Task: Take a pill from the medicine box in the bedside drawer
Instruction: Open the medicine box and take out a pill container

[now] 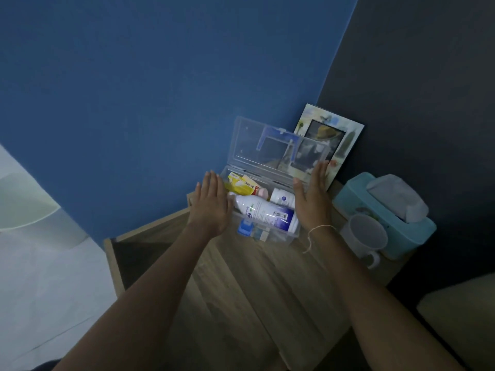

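Now medicine box point(267, 231) lid up, left hand point(211, 202), right hand point(312, 195) flanking.

Dim, bluish cast; soft overall, slight blur, wide-angle bending at edges, corners darker.

The open box point(267, 231) is reachable from above between the hands point(211, 203), its upright lid point(257, 145) blocking the back, a mug point(367, 236) crowding the right.
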Action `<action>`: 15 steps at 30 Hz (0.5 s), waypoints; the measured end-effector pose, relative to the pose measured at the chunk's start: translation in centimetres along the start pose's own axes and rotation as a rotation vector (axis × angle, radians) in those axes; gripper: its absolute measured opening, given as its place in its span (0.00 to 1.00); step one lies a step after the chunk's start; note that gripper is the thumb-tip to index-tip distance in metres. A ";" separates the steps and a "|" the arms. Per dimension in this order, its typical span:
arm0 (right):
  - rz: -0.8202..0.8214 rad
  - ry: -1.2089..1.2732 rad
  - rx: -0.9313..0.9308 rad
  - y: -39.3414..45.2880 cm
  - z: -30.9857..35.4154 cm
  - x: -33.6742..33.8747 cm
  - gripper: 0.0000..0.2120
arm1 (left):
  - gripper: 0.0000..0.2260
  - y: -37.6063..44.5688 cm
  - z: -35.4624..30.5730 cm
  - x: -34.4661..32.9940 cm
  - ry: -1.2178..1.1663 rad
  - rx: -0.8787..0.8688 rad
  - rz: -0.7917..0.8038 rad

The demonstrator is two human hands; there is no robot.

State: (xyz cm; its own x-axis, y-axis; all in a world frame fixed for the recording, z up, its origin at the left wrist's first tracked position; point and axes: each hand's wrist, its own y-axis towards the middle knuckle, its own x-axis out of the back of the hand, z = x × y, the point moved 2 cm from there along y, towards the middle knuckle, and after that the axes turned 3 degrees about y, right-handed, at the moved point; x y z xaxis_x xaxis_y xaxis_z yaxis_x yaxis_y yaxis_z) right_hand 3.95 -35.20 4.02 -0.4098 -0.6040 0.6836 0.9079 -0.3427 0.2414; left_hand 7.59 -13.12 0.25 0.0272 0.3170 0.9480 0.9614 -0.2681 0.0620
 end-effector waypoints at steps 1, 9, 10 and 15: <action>0.028 -0.010 -0.015 0.1 -0.3 -0.2 0.34 | 0.27 -0.1 0.0 -0.2 0.028 -0.018 -0.024; 0.133 -0.057 -0.072 0.7 -1.6 -0.8 0.37 | 0.27 -0.1 0.3 -0.2 0.069 -0.066 -0.037; 0.138 -0.066 -0.072 0.6 -1.7 -0.7 0.37 | 0.27 -0.1 0.2 -0.2 0.064 -0.069 -0.040; 0.113 -0.099 -0.024 -1.6 -1.0 -0.1 0.35 | 0.28 -1.6 0.4 -0.1 -0.019 -0.077 -0.137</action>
State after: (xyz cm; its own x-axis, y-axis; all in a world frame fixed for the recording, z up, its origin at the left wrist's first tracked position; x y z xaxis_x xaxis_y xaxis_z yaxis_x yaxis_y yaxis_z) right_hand 2.47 -35.36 2.88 -0.2933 -0.5666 0.7700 0.9449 -0.2946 0.1430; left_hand 6.12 -12.37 -0.01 -0.0966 0.3724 0.9230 0.9326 -0.2902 0.2147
